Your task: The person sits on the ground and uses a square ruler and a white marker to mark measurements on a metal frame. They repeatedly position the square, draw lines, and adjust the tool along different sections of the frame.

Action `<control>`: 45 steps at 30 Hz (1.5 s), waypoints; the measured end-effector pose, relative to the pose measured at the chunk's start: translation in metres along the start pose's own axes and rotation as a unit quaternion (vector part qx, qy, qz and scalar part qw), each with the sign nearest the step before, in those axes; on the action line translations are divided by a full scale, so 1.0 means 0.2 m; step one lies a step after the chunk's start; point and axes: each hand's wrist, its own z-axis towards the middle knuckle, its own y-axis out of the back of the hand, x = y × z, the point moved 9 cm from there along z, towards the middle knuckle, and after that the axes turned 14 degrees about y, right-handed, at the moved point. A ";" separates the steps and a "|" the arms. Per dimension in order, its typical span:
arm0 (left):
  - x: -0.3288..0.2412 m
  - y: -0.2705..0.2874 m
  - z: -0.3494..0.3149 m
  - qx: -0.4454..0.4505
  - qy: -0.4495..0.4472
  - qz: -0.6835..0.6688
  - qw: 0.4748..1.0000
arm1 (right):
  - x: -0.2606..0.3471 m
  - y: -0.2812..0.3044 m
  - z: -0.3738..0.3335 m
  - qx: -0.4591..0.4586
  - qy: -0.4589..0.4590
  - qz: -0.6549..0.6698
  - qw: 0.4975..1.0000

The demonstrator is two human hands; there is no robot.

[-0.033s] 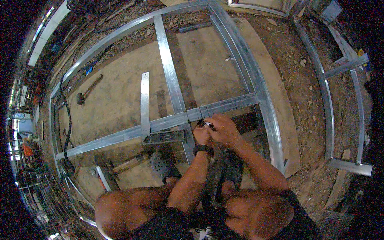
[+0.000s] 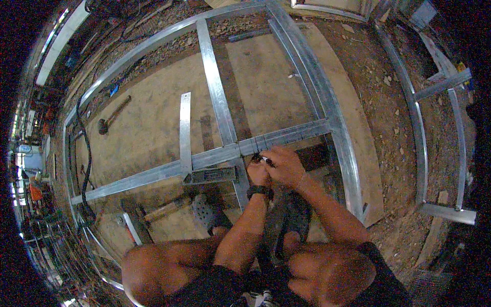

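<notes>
My left hand [image 2: 259, 171], with a dark band at the wrist, is closed against my right hand [image 2: 285, 166]. Between their fingers is a short white-and-black marker [image 2: 266, 160], partly hidden. Both hands are just on the near side of a metal crossbar [image 2: 281, 135], which carries several thin dark lines across its top. Left of my hands lies a try square: its dark stock [image 2: 212, 175] sits against the bar's near side, and its pale metal blade [image 2: 185, 123] reaches across the bar.
The crossbar belongs to a large metal frame [image 2: 345, 148] over brown boards [image 2: 148, 102]. A hammer [image 2: 113, 115] lies inside, near a black cable [image 2: 88, 158]. Another hammer [image 2: 163, 209] lies by my left shoe [image 2: 208, 212]. A second frame [image 2: 417, 123] is at right.
</notes>
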 end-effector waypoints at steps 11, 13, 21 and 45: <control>-0.28 0.00 -0.10 -0.007 -0.144 0.273 0.951 | -0.04 -0.07 0.04 0.057 -0.009 -0.039 0.998; -0.21 0.02 -0.07 -0.002 -0.113 0.237 0.965 | -0.02 -0.07 0.07 0.089 -0.009 -0.042 0.995; -0.16 0.02 -0.06 0.044 -0.016 0.030 0.998 | 0.05 0.04 0.06 0.084 -0.007 -0.065 0.994; -0.33 -0.01 -0.12 0.026 0.042 0.004 0.999 | -0.21 0.38 -0.13 -0.258 -0.164 0.162 0.938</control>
